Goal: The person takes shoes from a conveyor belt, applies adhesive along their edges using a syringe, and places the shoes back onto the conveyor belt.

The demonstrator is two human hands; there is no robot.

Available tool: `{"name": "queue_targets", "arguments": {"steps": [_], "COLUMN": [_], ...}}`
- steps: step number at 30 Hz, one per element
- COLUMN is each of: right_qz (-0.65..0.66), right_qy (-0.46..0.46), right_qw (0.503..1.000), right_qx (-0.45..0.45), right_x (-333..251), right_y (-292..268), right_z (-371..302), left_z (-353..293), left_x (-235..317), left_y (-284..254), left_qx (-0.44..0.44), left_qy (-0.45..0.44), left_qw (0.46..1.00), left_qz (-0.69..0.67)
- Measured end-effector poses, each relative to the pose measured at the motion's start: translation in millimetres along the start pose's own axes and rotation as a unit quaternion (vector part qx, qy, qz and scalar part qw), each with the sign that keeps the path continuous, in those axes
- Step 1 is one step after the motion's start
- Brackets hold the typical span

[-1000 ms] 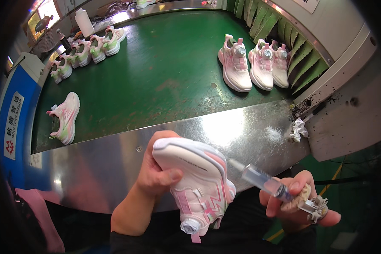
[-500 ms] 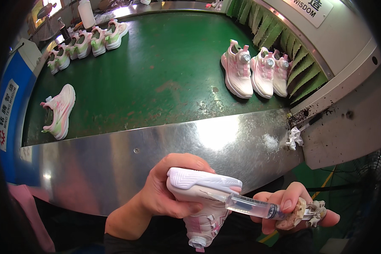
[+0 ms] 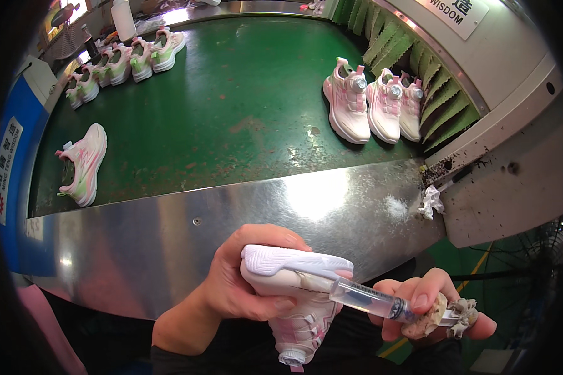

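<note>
Gripping pink-white shoe (image 3: 294, 294) in left hand (image 3: 244, 281), syringe (image 3: 363, 297) pinched in right hand (image 3: 425, 306); slipping tip risks smearing glue.

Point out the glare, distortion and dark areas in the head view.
Head view: strong glare on the metal ledge above the left hand; fisheye bends the green belt and the ledge; black vignette rings the corners; the shoe and the syringe in the right hand look sharp.
</note>
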State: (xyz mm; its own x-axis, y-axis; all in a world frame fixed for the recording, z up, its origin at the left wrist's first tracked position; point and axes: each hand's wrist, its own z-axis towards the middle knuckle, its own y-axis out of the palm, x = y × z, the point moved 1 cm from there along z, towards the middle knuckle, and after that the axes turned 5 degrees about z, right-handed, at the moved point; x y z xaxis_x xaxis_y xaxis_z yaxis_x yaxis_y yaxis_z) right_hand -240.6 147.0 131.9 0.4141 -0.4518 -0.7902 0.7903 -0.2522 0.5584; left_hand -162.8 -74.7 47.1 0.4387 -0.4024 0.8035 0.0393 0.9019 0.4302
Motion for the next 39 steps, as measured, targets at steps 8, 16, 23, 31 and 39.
{"name": "queue_targets", "arguments": {"steps": [8,16,23,31,39], "right_qz": [0.001,0.123,0.041,0.042,0.063], "right_qy": [0.017,-0.036,-0.012,-0.020,0.023], "right_qw": [1.000,0.990,0.998,0.999,0.997], "right_qx": [0.016,-0.063,0.036,0.021,0.046], "right_x": [3.9,21.9,25.4,38.5,40.7], "right_y": [-6.5,-28.9,-27.4,-42.6,-45.0], "right_z": [-6.4,-16.8,-24.4,-37.3,-49.8], "left_z": [3.6,6.6,-1.0,16.9,-1.5], "left_x": [7.4,1.1,-7.8,-0.3,-13.9], "left_y": [6.6,-1.7,-20.9,4.6,-28.7], "left_qx": [0.042,0.095,0.130,0.186,0.176], "left_qy": [-0.030,-0.056,-0.074,-0.151,-0.179], "left_qw": [0.998,0.994,0.987,0.971,0.967], "left_qz": [-0.043,-0.013,0.060,-0.005,-0.034]}}
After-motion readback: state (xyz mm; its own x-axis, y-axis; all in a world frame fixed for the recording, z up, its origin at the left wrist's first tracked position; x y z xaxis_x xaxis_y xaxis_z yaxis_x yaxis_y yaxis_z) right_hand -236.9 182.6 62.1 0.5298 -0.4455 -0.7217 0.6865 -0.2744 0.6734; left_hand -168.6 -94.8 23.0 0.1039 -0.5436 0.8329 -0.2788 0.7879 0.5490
